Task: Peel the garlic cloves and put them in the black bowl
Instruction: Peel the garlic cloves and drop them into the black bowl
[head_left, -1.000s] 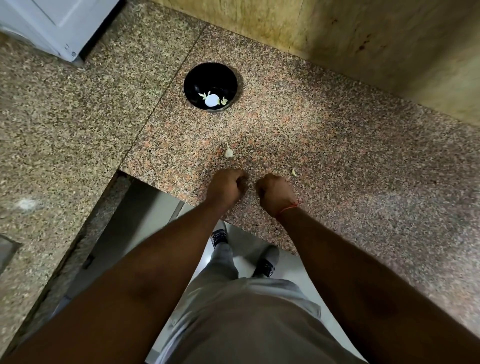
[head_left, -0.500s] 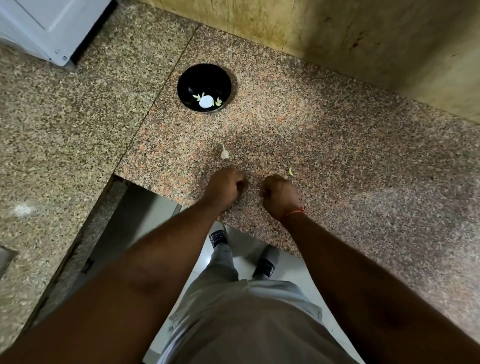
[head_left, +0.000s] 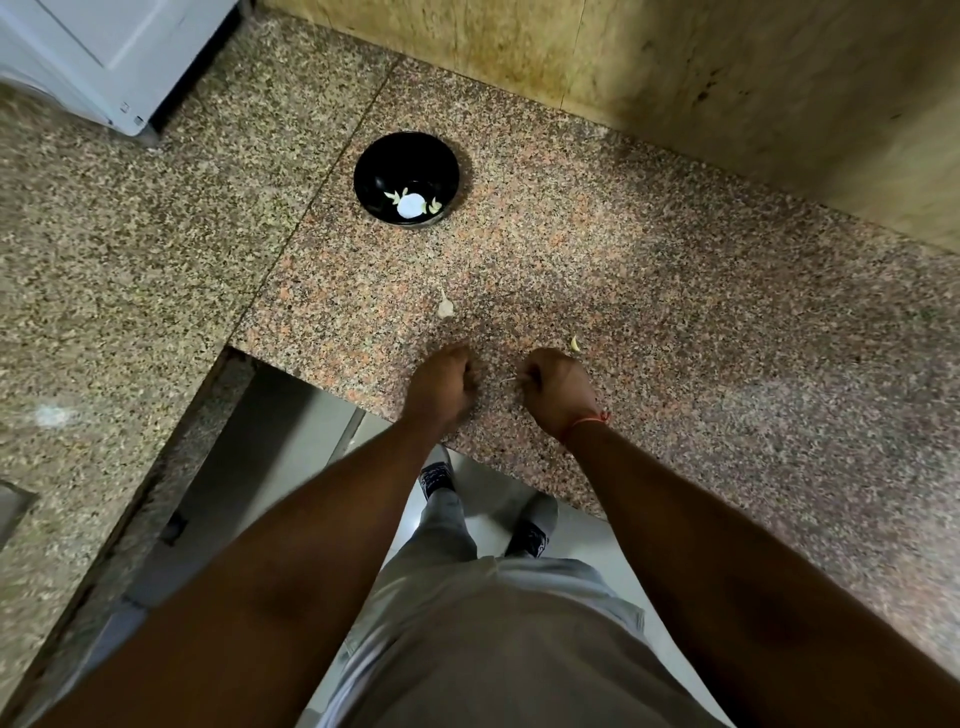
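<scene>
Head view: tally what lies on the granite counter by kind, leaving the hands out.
Black bowl: 1
Unpeeled garlic clove, lying between bowl and hands: 1
Small pale garlic piece, beside the right hand: 1
Total: 3
The pale bits inside the bowl are too small to count.

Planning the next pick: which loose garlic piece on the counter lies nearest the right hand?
The small piece just beyond the right hand; the other lies nearer the black bowl.

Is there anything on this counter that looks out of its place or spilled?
Only small things: a garlic clove lies loose between the black bowl and the hands, and a small pale scrap sits beside the right hand. Nothing looks spilled or damaged.
</scene>
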